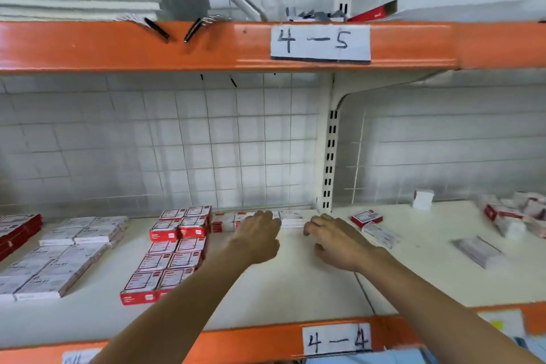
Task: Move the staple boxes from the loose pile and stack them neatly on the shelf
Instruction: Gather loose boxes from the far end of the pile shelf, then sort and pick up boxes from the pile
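Note:
Red-and-white staple boxes [174,248] stand in neat double rows on the white shelf [280,289], left of centre. A short row of boxes [291,218] lies along the back of the shelf. My left hand [257,235] reaches to that row, its fingertips on the boxes, fingers fairly straight. My right hand [331,238] lies just right of it, fingers bent down at the row's right end; whether it grips a box is hidden. A loose pile of boxes [520,214] sits at the far right.
White staple boxes [62,257] are stacked at the left, red ones [17,229] beyond them. Loose boxes [367,219] and a wrapped pack [477,251] lie right of the white upright [328,156]. An orange beam labelled 4-5 [320,43] runs overhead.

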`<control>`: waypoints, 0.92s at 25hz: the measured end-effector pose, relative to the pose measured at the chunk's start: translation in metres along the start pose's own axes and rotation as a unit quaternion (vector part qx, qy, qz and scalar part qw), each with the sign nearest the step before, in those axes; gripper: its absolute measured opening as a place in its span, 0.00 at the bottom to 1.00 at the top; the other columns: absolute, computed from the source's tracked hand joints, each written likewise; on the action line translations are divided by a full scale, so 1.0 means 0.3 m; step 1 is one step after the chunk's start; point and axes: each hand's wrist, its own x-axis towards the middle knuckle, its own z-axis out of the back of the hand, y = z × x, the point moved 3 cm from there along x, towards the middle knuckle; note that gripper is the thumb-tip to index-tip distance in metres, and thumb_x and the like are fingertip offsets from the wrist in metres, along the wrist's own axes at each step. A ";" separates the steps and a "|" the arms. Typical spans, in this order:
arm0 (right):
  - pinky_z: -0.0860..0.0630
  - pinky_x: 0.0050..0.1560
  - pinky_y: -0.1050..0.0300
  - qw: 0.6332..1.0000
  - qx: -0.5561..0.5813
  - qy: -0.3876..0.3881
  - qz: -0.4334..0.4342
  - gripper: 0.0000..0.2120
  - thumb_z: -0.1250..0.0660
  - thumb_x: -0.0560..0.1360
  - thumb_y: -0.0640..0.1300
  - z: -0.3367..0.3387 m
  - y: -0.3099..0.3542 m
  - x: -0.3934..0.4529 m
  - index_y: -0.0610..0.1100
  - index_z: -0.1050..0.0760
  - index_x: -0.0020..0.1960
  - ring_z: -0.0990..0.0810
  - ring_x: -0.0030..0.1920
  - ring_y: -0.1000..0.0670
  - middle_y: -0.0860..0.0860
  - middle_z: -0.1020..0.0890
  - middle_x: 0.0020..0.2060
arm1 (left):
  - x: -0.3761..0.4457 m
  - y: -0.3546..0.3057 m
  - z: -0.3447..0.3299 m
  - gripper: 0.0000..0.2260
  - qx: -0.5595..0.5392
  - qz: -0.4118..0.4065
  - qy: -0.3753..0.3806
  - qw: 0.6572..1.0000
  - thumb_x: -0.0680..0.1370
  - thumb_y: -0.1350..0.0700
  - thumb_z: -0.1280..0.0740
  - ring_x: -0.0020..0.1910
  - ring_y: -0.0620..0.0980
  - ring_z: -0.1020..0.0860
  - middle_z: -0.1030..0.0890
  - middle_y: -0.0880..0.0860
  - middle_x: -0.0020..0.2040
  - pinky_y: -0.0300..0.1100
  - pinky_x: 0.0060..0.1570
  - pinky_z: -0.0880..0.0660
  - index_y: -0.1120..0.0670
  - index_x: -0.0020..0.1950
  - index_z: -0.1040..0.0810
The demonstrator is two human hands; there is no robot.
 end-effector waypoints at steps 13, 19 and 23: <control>0.30 0.59 0.53 0.962 0.036 -0.018 -0.269 0.15 0.40 0.76 0.41 0.040 -0.826 -0.647 0.44 0.28 0.62 0.30 0.62 0.47 0.47 0.27 0.59 | 0.421 -0.869 -0.059 0.10 -0.175 -0.155 0.010 0.972 0.77 0.51 0.37 0.55 0.53 0.25 0.24 0.54 0.53 0.45 0.54 0.28 0.55 0.53 0.24; 0.31 0.59 0.56 0.944 0.049 -0.014 -0.325 0.17 0.39 0.76 0.42 0.044 -1.070 -0.841 0.45 0.29 0.64 0.30 0.64 0.48 0.48 0.28 0.62 | 0.555 -1.170 -0.099 0.10 -0.239 -0.149 -0.017 0.959 0.76 0.52 0.37 0.54 0.52 0.25 0.24 0.54 0.53 0.44 0.52 0.28 0.55 0.54 0.24; 0.30 0.60 0.55 0.941 0.052 -0.024 -0.334 0.17 0.38 0.76 0.41 0.063 -1.210 -0.899 0.43 0.29 0.65 0.32 0.67 0.46 0.47 0.28 0.64 | 0.626 -1.277 -0.140 0.14 -0.258 -0.107 -0.030 0.960 0.77 0.49 0.37 0.56 0.52 0.26 0.24 0.54 0.56 0.44 0.54 0.27 0.56 0.58 0.26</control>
